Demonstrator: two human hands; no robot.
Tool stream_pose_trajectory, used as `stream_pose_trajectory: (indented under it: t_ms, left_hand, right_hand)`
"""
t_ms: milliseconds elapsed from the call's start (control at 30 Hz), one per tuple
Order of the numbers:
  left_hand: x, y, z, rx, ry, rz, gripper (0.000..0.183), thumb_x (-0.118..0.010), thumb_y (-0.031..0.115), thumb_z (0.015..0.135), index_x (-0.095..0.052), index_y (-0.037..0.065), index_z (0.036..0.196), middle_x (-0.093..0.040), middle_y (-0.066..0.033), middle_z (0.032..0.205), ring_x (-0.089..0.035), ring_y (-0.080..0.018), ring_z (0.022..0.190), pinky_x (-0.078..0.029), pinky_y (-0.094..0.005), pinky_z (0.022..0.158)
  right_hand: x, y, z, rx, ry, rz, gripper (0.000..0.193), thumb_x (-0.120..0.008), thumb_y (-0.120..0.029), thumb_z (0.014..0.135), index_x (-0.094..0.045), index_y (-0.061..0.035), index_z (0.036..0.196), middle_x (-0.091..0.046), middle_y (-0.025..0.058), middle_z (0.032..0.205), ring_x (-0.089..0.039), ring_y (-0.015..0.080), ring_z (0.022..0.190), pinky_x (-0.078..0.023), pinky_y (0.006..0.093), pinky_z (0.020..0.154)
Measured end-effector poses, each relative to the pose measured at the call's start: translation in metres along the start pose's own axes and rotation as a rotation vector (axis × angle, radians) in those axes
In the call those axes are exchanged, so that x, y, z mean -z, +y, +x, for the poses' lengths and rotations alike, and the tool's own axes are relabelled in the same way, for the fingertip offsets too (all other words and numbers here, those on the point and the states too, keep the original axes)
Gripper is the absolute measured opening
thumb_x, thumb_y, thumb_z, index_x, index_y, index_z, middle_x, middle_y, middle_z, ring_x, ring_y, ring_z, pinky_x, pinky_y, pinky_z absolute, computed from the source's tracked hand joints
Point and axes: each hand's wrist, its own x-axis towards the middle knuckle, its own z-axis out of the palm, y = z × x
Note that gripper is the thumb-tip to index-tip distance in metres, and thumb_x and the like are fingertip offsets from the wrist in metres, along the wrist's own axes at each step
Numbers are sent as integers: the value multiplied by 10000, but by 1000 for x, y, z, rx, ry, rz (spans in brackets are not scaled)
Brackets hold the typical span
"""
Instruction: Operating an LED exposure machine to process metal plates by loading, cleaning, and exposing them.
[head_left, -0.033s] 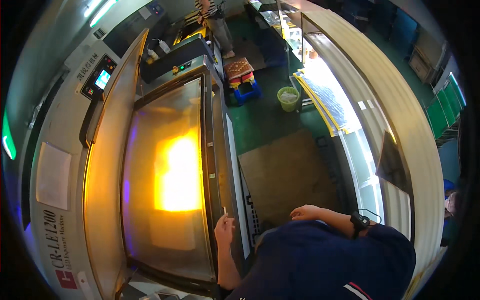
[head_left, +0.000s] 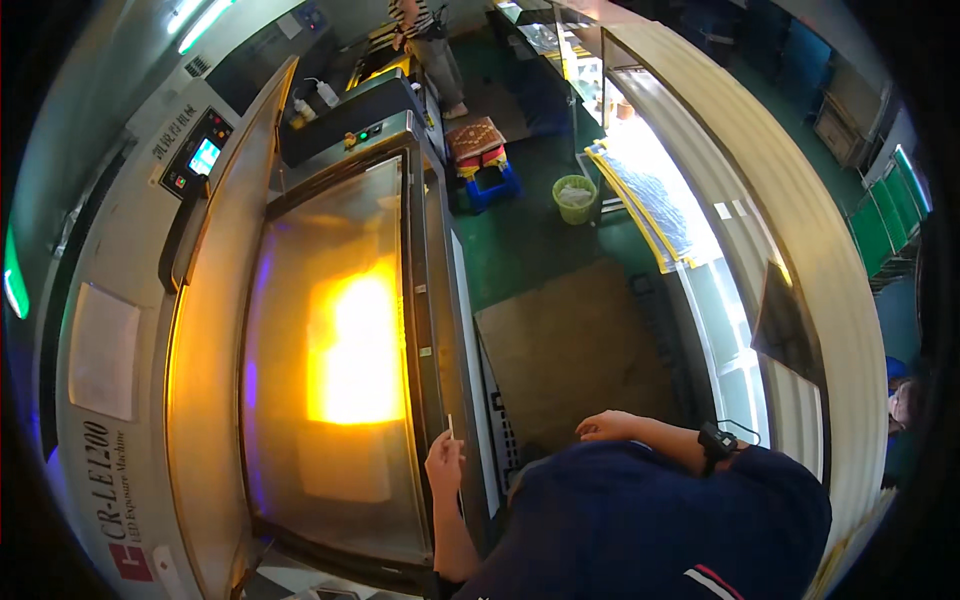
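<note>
Hands: two. Left hand (head_left: 445,463): fingers closed on one slim white stick (head_left: 450,426), which projects past them, beside one glowing machine bed (head_left: 280,400). Right hand (head_left: 605,426): loosely curled, well apart from stick; contents cannot be told. Green floor (head_left: 525,255): one lime-green wastebasket (head_left: 575,211), one blue stool (head_left: 487,196).

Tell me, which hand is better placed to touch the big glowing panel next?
Probably the left hand: it is close beside the glowing panel, though it already holds a thin pale stick. The right hand is farther away, by the front of the dark blue shirt.
</note>
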Motion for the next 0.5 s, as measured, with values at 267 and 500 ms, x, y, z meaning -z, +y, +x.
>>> stream_pose_trajectory:
  t_ms: [267, 500]
  left_hand:
    - [25, -24, -39, 99, -52, -55, 262, -562, 161, 984, -646, -27, 1146, -660, -62, 796, -526, -76, 596, -412, -218, 539]
    - [22, -52, -50, 249, -144, -149, 264, -527, 135, 994, -635, -68, 1123, -641, -68, 730, -566, -120, 624, -453, -266, 578]
  right_hand:
    - [-35, -106, 99, 275, 1, -215, 451, -560, -380, 959, -532, -134, 1336, -663, 151, 1177, -625, 367, 1063, -496, 456, 891]
    - [-48, -161, 126, 223, 88, -132, 422, -563, -356, 958, -564, -135, 1317, -683, 99, 1155, -651, 293, 1035, -510, 411, 886]
